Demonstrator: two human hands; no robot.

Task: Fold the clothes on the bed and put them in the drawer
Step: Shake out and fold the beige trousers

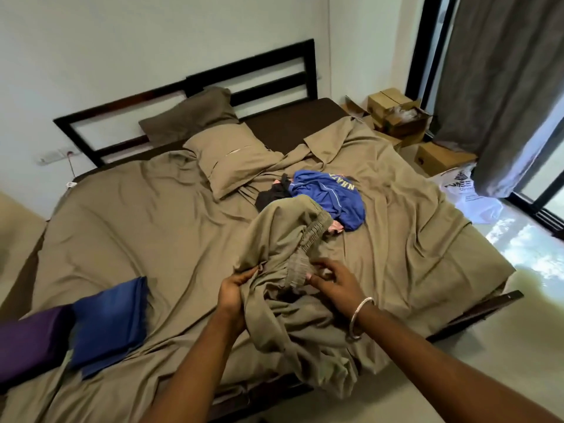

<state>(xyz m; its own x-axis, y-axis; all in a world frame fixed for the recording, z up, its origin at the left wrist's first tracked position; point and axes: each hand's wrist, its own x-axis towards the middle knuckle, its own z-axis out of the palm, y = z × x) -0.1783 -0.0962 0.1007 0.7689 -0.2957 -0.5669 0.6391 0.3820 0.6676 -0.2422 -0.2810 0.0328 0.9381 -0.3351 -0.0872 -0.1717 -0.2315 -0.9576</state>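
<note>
Both hands at the near edge of the bed, working a crumpled khaki garment with an elastic ribbed waistband. Left hand has its grip closed around a bunch of the khaki fabric at the garment's left side, fingers wrapped into the folds. Right hand sits on the waistband area, fingers partly curled and a bit spread, fingertips pressing or pinching the cloth near the elastic; can't tell for sure if it's a full pinch. Silver bangle on the right wrist. Lower part of the garment hangs over the bed edge toward the floor, upper part humps up toward the middle of the bed.

Just behind it, mid-bed: unfolded pile with a blue shirt with pale lettering, touching a black item on its left; a bit of pink cloth pokes out under the blue one. Near left edge of the bed: folded blue piece lying flat, folded purple piece just beside it to the left, touching or overlapping. Two pillows at the headboard. Cardboard boxes on the floor right of the bed, grey curtain by the window. Drawer not in view
</note>
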